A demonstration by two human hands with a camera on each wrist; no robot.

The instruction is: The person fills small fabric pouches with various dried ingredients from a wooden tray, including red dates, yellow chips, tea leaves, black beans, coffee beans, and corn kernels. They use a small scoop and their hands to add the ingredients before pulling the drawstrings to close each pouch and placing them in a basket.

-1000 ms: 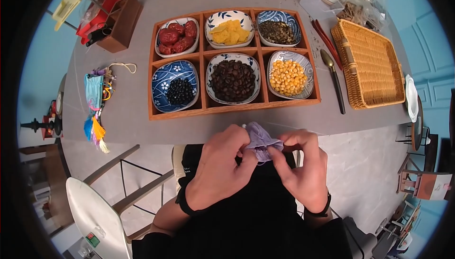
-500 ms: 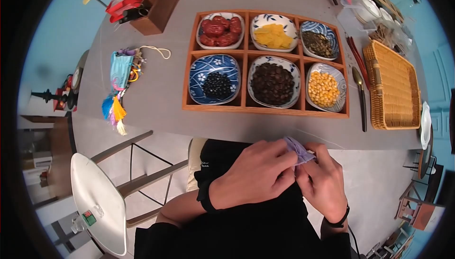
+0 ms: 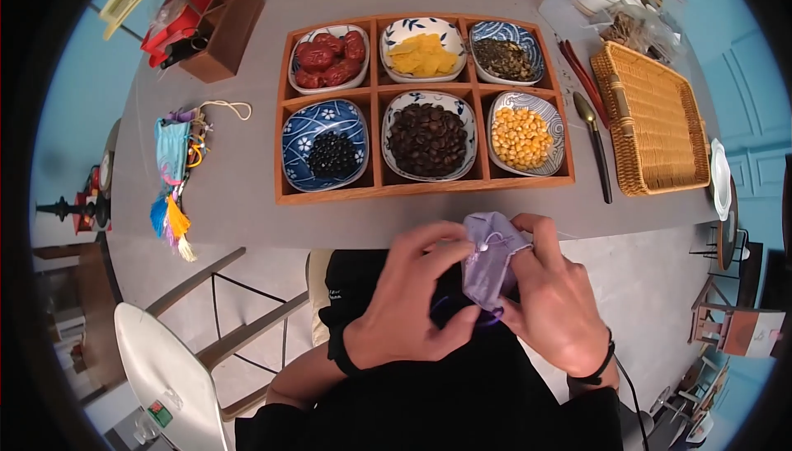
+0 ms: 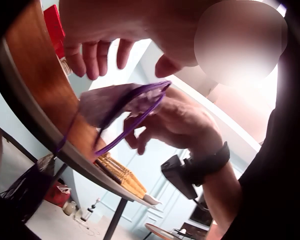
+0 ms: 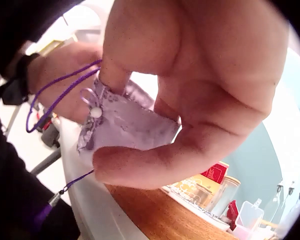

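Observation:
A small lavender fabric pouch with a white bead on its side is between the two hands, above the lap. My right hand holds it, the thumb along one side and fingers at its mouth in the right wrist view. My left hand is beside it with fingers spread; in the left wrist view these fingers hang apart from the cloth. A purple cord loops off the pouch, and a dark purple tassel dangles below.
Beyond the hands stands a wooden divided tray with bowls of dates, yellow pieces, dried leaves, black beans, coffee beans and corn. A spoon and wicker basket lie to its right. Tasselled sachets lie left, near the table edge.
The pouch, bunched up between both hands before, now shows spread out and taller. My left hand has let go and its fingers have opened away; the right hand keeps its hold.

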